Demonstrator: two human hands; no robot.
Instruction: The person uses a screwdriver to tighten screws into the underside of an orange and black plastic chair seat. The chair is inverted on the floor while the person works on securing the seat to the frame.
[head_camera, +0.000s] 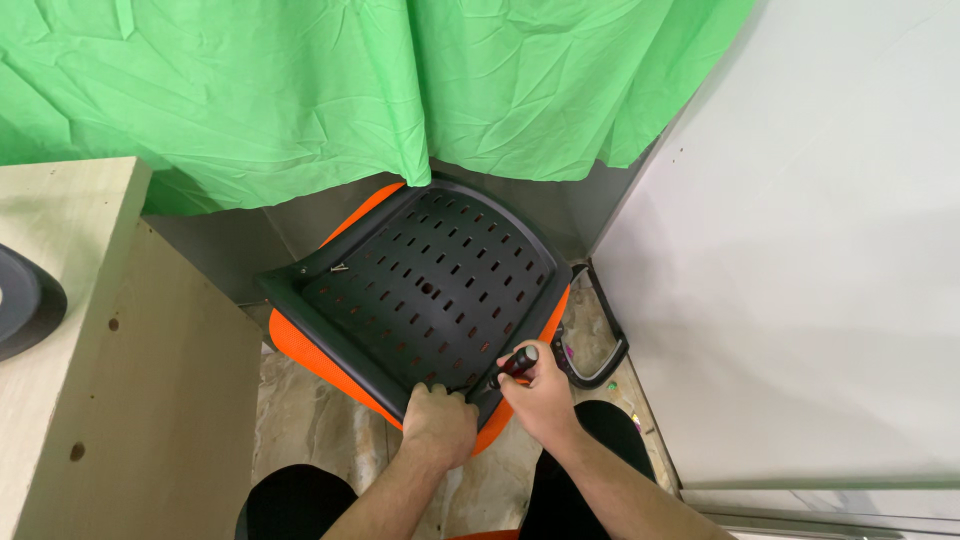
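Head view: left hand (437, 422) clamps the black slotted chair seat (430, 290) at its six o'clock edge; right hand (541, 397), just at three o'clock of it, has its grip wrapped round a screwdriver (508, 368) against the seat.

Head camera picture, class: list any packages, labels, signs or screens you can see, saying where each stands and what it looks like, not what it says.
None: no package, label, sign or screen shows.
What is there instead: a black perforated seat panel on an orange seat, gripped at its near edge by the left hand.
The right hand holds a black-and-red screwdriver against that edge.
Green cloth hangs behind.
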